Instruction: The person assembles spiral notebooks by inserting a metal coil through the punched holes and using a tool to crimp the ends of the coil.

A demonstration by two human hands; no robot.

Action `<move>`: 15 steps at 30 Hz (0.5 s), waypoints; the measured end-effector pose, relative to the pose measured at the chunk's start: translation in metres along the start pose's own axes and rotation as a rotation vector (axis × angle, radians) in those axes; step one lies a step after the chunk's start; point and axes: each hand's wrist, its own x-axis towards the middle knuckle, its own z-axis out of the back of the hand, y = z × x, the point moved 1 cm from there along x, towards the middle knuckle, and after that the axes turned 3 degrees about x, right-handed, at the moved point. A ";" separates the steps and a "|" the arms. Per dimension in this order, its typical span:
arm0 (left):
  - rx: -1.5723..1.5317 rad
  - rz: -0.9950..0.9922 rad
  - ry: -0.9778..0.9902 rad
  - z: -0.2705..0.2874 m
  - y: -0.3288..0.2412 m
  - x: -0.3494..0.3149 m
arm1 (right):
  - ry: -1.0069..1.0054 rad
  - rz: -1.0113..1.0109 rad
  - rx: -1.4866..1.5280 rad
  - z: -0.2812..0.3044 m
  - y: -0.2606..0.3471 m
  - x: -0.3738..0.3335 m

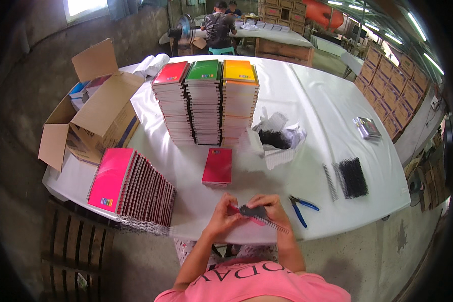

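Close to the table's front edge, my left hand (221, 217) is closed on a small notebook with a pink cover (259, 221). My right hand (270, 206) pinches the same notebook from the other side, fingers over a dark grey part (250, 211) along its edge. From that edge a black spiral coil (278, 227) sticks out to the lower right, past my right fingers. Blue-handled pliers (301, 207) lie spread just right of my right hand. Ahead of my hands rests a short pile of red notebooks (217, 166). My fingers hide how far the coil runs through the holes.
A stack of pink spiral notebooks (113, 176) stands at left, beside an opened carton (98, 118). Tall red, green and yellow notebook stacks (204, 103) rise behind. Right are a white-wrapped bundle of coils (279, 141), loose black coils (352, 177) and a small packet (367, 128).
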 end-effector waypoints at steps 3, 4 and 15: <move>0.007 0.048 0.008 0.000 -0.006 0.005 | -0.032 0.107 0.087 -0.004 0.014 0.003; -0.002 0.105 0.008 -0.001 -0.007 -0.002 | -0.033 0.201 0.265 -0.009 0.013 -0.003; -0.163 0.094 0.008 -0.006 0.004 -0.005 | 0.076 -0.001 -0.487 -0.025 0.023 0.023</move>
